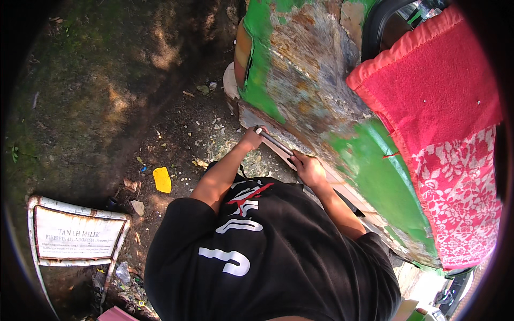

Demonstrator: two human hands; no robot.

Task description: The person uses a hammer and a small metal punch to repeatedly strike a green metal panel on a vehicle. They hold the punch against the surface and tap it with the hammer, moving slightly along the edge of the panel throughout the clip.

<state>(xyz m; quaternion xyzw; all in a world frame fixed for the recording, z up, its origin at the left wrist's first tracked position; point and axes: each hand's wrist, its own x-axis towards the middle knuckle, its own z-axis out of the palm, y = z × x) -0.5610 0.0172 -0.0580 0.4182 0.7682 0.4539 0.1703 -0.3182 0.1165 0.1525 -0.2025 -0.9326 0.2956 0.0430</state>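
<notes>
Both my hands are low beside a green vehicle body panel (pixel 367 155) with large scraped, rust-brown and grey patches. My right hand (pixel 310 170) is closed around the near end of a rod-like metal tool (pixel 277 143). At the tool's far end, where a small pale tip shows, my left hand (pixel 251 139) is closed on it. I cannot make out the exact kind of tool. It lies slantwise along the pale lower edge (pixel 321 179) of the panel, close to or touching it. My fingers partly hide both ends.
A red and pink patterned towel (pixel 423 101) hangs over the vehicle beside a dark-rimmed window opening (pixel 385 27). On the dirt ground lie pale chips (pixel 217 128) and a yellow scrap (pixel 161 180). At the lower left stands a rusty white metal-framed sign (pixel 77 235).
</notes>
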